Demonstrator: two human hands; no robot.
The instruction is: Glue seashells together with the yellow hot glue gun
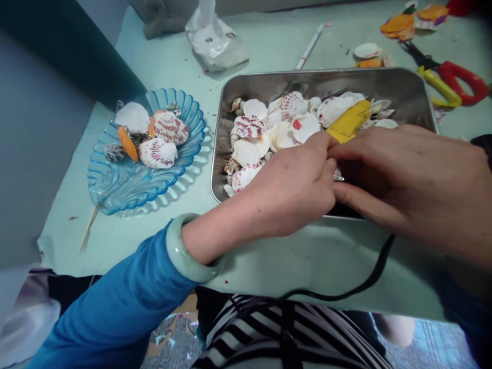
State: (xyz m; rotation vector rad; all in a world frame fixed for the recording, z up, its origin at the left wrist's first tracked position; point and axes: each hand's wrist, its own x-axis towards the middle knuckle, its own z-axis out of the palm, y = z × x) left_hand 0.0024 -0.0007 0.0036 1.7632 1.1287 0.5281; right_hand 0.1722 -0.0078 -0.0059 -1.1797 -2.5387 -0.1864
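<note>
My left hand, with a pale green bangle at the wrist, reaches over the front of a metal tray. Its fingers are closed against the fingertips of my right hand, which is curled in a pinch. A small shiny tip shows between the two hands; the rest of it is hidden by the fingers. In the tray lie many scallop shells, small snail shells and a yellow painted piece just beyond my fingers.
Left stands a blue scalloped plate with shells, a wooden stick beside it. Behind the tray are a plastic bag and a white pen. Scissors and orange pieces lie right. A black strap crosses the front.
</note>
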